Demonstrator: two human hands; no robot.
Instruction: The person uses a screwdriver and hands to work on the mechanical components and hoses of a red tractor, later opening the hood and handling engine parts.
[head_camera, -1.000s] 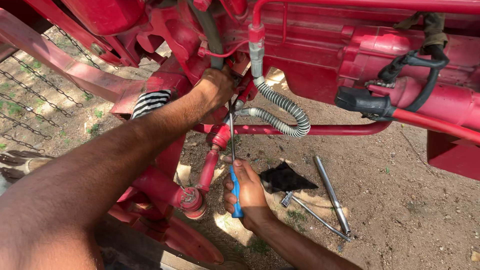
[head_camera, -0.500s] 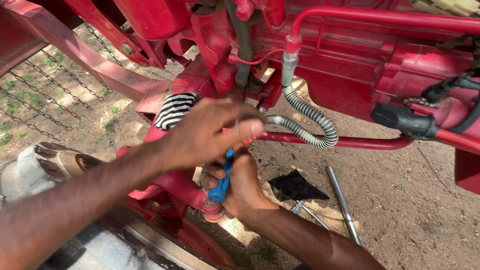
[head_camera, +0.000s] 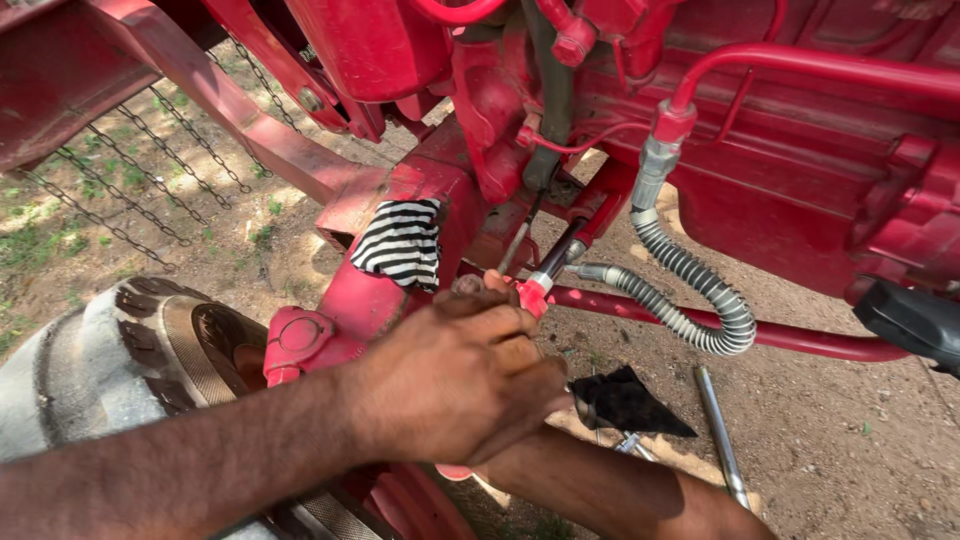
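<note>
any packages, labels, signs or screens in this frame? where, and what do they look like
None in view: no package, label, sign or screen.
Nearest lookalike: black-and-white striped cloth, draped on the red machine frame above the left hand.
Black rag on the dirt ground, right of the hands, beside a long steel tool.
Right hand is mostly hidden under the left; what it holds cannot be told.

Red-tipped rod (head_camera: 533, 290), tilted, against red frame
</note>
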